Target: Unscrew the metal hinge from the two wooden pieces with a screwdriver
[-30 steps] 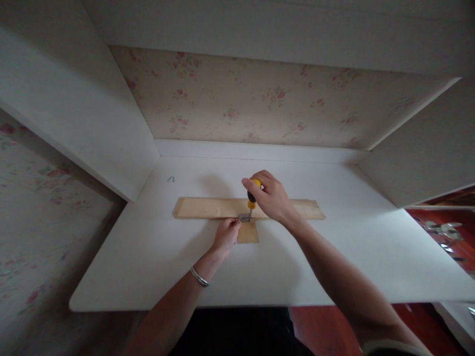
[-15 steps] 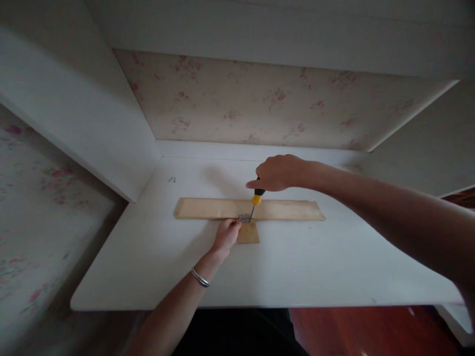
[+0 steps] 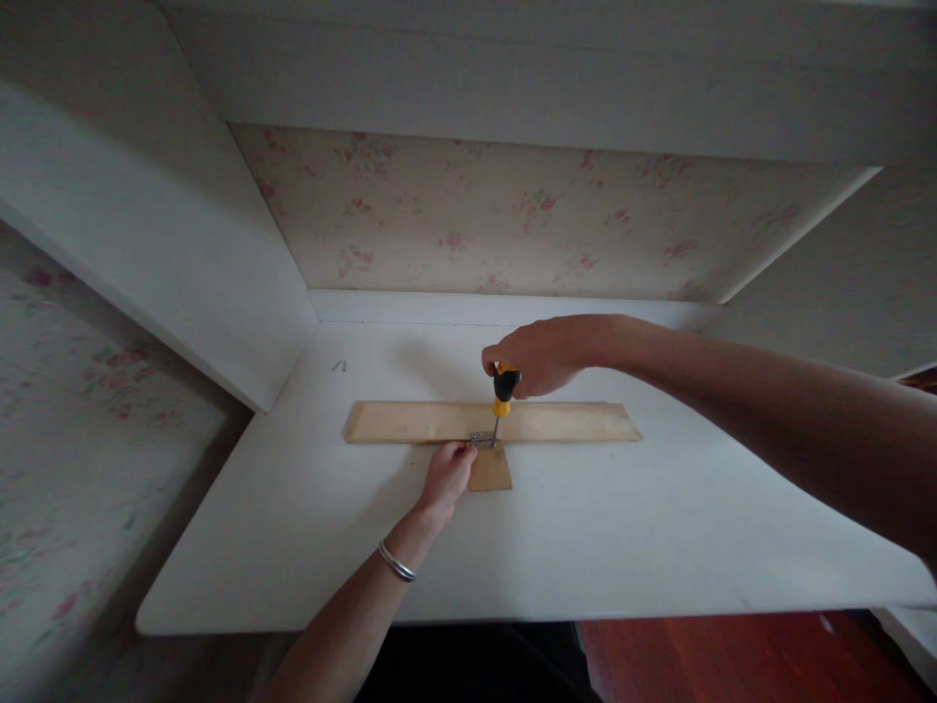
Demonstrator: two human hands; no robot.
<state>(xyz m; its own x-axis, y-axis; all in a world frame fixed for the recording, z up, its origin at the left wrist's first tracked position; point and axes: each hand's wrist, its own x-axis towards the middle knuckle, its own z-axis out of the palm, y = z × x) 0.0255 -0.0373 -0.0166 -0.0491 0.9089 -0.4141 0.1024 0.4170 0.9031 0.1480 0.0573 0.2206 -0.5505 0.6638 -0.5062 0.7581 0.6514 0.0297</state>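
Note:
A long pale wooden board lies across the white desk, with a small wooden piece against its near edge. Where the two meet sits a small metal hinge. My left hand is closed, thumb and fingertips pinching the hinge's left end. Above the board, my right hand grips the handle of a black and yellow screwdriver. Its shaft points down, nearly upright, and the tip meets the right part of the hinge. Any screw under the tip is too small to make out.
Small screws lie on the desk at the back left. White panels enclose the desk at left, above and right. A floral-papered wall stands behind. Reddish floor shows beyond the front edge.
My right hand has changed its hold on the screwdriver, the fingers now round the top of the handle. The screwdriver stands more upright. My left hand stays at the hinge.

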